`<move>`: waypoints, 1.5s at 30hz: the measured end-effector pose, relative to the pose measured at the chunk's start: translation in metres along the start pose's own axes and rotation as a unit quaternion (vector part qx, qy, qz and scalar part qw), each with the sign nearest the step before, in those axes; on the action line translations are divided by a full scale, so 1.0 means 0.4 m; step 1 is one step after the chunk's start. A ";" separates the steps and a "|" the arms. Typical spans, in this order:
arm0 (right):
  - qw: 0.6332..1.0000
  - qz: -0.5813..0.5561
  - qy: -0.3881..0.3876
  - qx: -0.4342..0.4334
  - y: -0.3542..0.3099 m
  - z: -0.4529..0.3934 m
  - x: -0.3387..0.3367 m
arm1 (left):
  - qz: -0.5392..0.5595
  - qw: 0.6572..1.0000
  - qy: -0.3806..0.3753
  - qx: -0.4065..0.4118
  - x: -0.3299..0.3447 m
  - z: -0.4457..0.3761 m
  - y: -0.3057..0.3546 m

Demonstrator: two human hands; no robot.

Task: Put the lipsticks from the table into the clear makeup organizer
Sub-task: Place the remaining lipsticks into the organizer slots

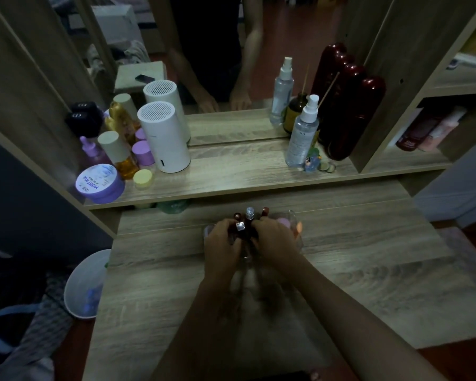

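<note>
White cylinder (165,138), purple jar (98,184), spray bottle (302,133) on shelf (245,171).

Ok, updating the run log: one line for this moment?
both hands at clear organizer | lipsticks upright between fingers | grip unclear | table

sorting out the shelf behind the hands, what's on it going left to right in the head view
purple-lidded jar → yellow-capped jar → white cylinder → clear spray bottle → dark red bottle
</note>
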State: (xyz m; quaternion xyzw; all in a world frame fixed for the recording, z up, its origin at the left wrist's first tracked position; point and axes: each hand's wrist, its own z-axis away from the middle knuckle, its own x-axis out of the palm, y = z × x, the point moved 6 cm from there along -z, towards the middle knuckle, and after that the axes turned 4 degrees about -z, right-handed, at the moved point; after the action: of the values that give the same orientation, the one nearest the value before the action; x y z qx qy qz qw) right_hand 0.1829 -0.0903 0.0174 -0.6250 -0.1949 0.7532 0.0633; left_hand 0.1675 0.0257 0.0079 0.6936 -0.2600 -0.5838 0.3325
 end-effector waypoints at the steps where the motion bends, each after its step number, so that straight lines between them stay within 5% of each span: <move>1: 1.000 -0.003 0.002 0.000 0.001 0.000 0.000 | -0.005 1.000 -0.001 0.006 -0.003 0.000 -0.001; 29: 0.986 -0.077 0.148 0.001 0.041 0.008 -0.141 | -0.130 0.989 -0.060 0.029 0.011 0.002 -0.022; 45: 0.996 -0.039 0.084 -0.008 0.029 -0.022 -0.113 | -0.126 0.988 0.000 0.085 -0.003 -0.068 0.083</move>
State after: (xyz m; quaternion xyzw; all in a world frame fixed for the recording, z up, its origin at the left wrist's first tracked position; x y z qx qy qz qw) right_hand 0.2027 -0.1144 0.0533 -0.6788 -0.2194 0.6931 0.1034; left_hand 0.1948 0.0097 0.0367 0.7465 -0.2193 -0.5968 0.1959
